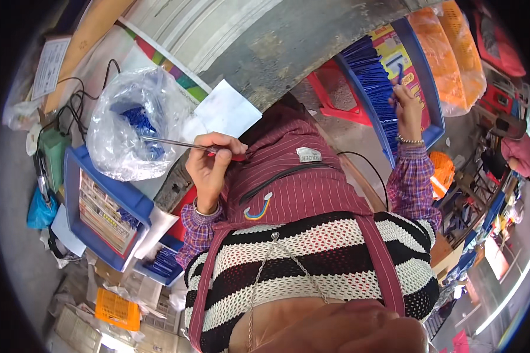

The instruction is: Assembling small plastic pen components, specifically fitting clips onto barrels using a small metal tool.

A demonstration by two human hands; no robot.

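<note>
My left hand point(209, 170) is closed around a screwdriver-like tool point(174, 143) with a red handle and a long thin metal shaft. The shaft points left, over a clear plastic bag point(118, 167) holding small blue pieces point(138, 120). My right hand point(409, 112) is pinched on a slim blue plastic piece point(401, 73) above a blue bin point(427, 65) at the right. Long blue pieces point(368, 67) lie side by side in that bin, next to a yellow and pink printed sheet point(397, 50).
A white paper point(228, 109) lies near the grey, worn metal surface point(277, 53). Another blue bin point(94, 247) at the left has a printed sheet inside. A red stool point(341, 97) stands beside the right bin, with orange bagged crates point(444, 53) beyond it.
</note>
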